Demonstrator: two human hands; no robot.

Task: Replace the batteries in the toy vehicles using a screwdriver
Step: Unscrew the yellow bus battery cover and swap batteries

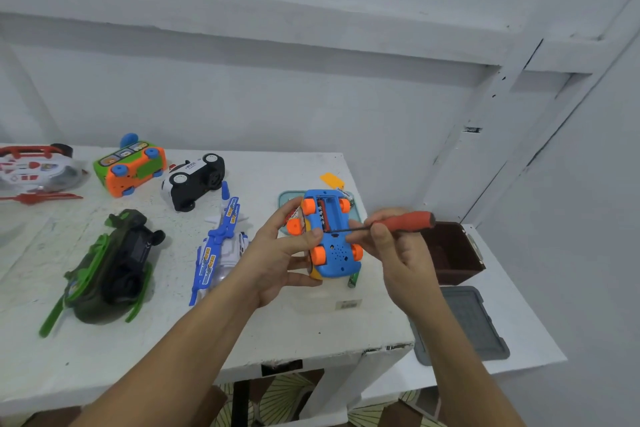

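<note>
My left hand [282, 255] holds a blue toy car [334, 253] with orange wheels upside down above the table's right part. Its battery bay is uncovered near the far end, with a battery inside. My right hand [391, 248] grips a screwdriver [407, 221] by its red handle, and the dark shaft points left, its tip in the open bay. A green battery [353, 279] lies on the table just below the car. An orange cover piece [332, 180] lies beyond the car.
Other toys lie on the white table [207, 340]: a green helicopter [107, 267], a blue-white plane [221, 246], a black-white car [194, 182], an orange-green bus [131, 168], a red-white helicopter [33, 170]. A brown box [453, 251] and grey lid [474, 322] sit on the lower shelf at right.
</note>
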